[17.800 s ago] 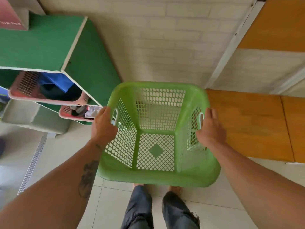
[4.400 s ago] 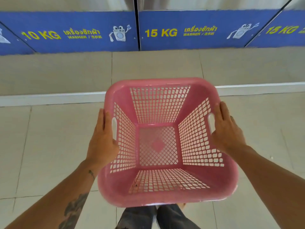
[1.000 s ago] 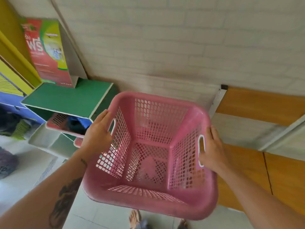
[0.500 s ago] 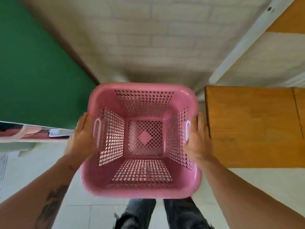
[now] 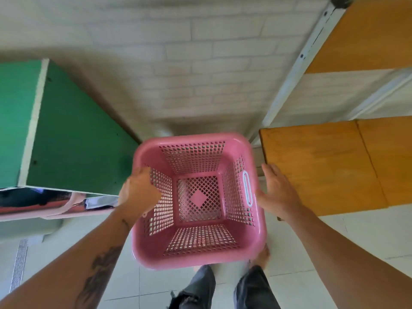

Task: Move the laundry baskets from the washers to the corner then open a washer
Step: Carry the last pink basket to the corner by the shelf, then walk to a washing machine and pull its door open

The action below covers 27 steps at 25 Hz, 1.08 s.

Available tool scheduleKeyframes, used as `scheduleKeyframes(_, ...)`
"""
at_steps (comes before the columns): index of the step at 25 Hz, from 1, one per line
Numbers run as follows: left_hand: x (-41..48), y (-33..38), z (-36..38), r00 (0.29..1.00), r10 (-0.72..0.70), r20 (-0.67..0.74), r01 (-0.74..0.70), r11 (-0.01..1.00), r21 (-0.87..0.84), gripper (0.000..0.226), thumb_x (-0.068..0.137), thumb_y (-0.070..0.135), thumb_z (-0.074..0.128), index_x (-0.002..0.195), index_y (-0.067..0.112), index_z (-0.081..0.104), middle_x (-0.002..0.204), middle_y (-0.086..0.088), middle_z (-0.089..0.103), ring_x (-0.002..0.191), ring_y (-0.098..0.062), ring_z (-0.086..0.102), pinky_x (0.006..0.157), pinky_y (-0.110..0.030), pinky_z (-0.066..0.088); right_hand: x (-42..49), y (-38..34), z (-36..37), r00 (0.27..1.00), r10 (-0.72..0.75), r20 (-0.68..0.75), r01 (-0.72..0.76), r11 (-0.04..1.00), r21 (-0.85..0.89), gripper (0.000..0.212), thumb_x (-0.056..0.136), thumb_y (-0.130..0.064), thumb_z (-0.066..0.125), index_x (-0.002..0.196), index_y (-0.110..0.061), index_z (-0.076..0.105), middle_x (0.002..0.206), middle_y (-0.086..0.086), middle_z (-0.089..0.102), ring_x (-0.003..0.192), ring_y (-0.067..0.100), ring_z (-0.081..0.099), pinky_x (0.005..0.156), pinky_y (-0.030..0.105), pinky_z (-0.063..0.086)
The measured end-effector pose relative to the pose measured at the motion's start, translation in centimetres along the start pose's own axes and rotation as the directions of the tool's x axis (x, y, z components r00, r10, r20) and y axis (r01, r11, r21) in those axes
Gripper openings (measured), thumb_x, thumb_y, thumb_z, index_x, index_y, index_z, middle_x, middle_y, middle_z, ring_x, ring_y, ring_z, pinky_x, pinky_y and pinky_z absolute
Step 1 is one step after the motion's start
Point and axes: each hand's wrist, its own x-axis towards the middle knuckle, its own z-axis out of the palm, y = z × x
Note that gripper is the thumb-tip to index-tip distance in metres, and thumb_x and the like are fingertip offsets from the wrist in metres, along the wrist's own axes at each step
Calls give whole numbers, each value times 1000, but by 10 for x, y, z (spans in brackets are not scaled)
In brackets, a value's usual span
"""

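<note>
An empty pink laundry basket (image 5: 198,248) sits low in the corner, between a green cabinet and a wooden bench, in front of the white brick wall. Green shows through the mesh holes (image 5: 194,150) of its far wall. My left hand (image 5: 138,190) hovers over the left rim with loose fingers and hides that side's handle. My right hand (image 5: 275,192) is spread flat just right of the basket, apart from the white handle (image 5: 247,188). No washer is in view.
The green cabinet (image 5: 73,139) stands on the left, with pink baskets of clothes (image 5: 44,208) in its lower shelf. The orange wooden bench (image 5: 323,166) and a white metal post (image 5: 296,70) are on the right. My legs (image 5: 223,288) stand on pale floor tiles.
The basket has dropped lower into the corner. Both hands have come off its handles, the right one moving clear to the right.
</note>
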Motion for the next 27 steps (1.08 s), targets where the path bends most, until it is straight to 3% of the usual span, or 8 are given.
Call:
scheduleKeyframes(2,-19,41,-27,996,92,12,-92,996,-20,47,76,8,48,120,22,59,122,-2,61,98,-28,64,85,-40,55,-29,4,-34,999,33,-12,-33,998,46,73,90,-29,55,153,-15,20,162,2,18,146,26,26,115,46,30)
scheduleKeyframes(5,-50,107,-59,957,289,38,-288,957,-23,46,82,5,49,123,22,61,115,0,67,79,-13,65,64,-26,55,-81,24,-87,993,113,-46,-104,982,159,68,91,-26,53,152,-17,25,160,1,20,144,25,30,114,46,34)
scheduleKeyframes(9,-97,209,-76,844,520,133,-532,843,79,56,87,12,46,143,18,45,145,-4,51,125,-25,55,104,-37,46,-156,80,-156,975,205,-90,-168,937,308,66,91,-29,53,152,-18,28,158,2,27,137,24,40,107,38,39)
scheduleKeyframes(13,-178,331,-61,705,680,201,-709,685,169,52,90,16,43,141,18,45,141,4,49,121,-19,54,91,-24,47,-251,172,-205,923,348,-161,-246,860,447,56,91,-28,55,144,-15,43,152,6,39,133,23,44,102,33,39)
scheduleKeyframes(17,-291,442,-20,576,779,248,-818,554,158,51,90,19,45,140,22,45,135,-3,54,109,-21,57,81,-27,50,-362,283,-232,826,493,-273,-336,819,465,67,90,-40,56,151,-20,34,159,2,30,144,21,30,112,33,27)
scheduleKeyframes(20,-378,519,15,458,845,276,-887,412,207,53,92,23,44,144,21,42,143,-5,48,116,-23,55,80,-27,47,-446,362,-249,743,589,-318,-405,774,486,68,88,-41,57,150,-22,35,159,1,31,144,22,30,114,34,27)
scheduleKeyframes(24,-488,625,64,299,904,307,-950,253,181,50,83,24,49,133,25,50,135,1,51,101,-19,61,82,-30,54,-557,460,-265,607,708,-360,-512,695,505,69,89,-39,55,151,-19,32,160,4,28,146,23,28,116,35,26)
scheduleKeyframes(27,-561,688,102,187,916,356,-978,140,155,56,81,25,50,137,25,47,139,-1,51,109,-19,56,89,-30,51,-622,516,-275,493,788,-368,-592,614,522,63,90,-37,53,147,-16,35,156,6,33,142,25,32,111,37,32)
